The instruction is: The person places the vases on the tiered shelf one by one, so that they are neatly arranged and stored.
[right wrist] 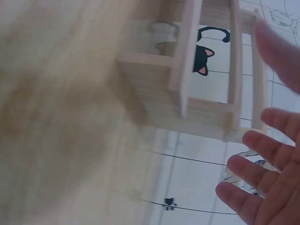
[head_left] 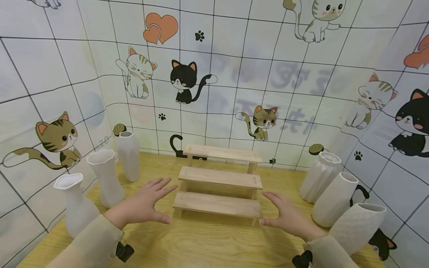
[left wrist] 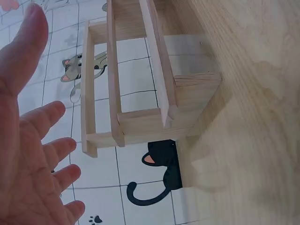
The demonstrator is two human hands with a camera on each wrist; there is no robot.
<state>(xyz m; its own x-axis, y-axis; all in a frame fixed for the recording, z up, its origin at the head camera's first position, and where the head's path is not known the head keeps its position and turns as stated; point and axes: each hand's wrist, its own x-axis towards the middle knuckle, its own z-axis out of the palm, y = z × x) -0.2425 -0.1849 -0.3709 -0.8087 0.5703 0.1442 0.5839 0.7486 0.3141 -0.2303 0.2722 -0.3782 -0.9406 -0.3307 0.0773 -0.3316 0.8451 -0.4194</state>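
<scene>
A three-step light wood shelf [head_left: 218,204] stands in the middle of the table, its highest step at the back. My left hand [head_left: 144,203] is spread just left of the shelf, thumb and fingers apart, holding nothing. On the other side my right hand [head_left: 289,216] is likewise spread, fingertips close to the lowest step's right end. In the left wrist view the palm [left wrist: 33,154] faces the shelf's side [left wrist: 197,103] with a gap between. The right wrist view has the right palm [right wrist: 281,187] beside the opposite end of the shelf [right wrist: 187,117].
At the left stand three white vases: a flared one [head_left: 75,208], a wavy-rimmed one [head_left: 107,182] and a faceted one [head_left: 129,158]. Three more line the right: a ribbed vase [head_left: 320,178], a smooth one [head_left: 335,201] and a dimpled one [head_left: 358,227]. Cat-patterned sheets [head_left: 221,93] enclose the wooden table [head_left: 201,245].
</scene>
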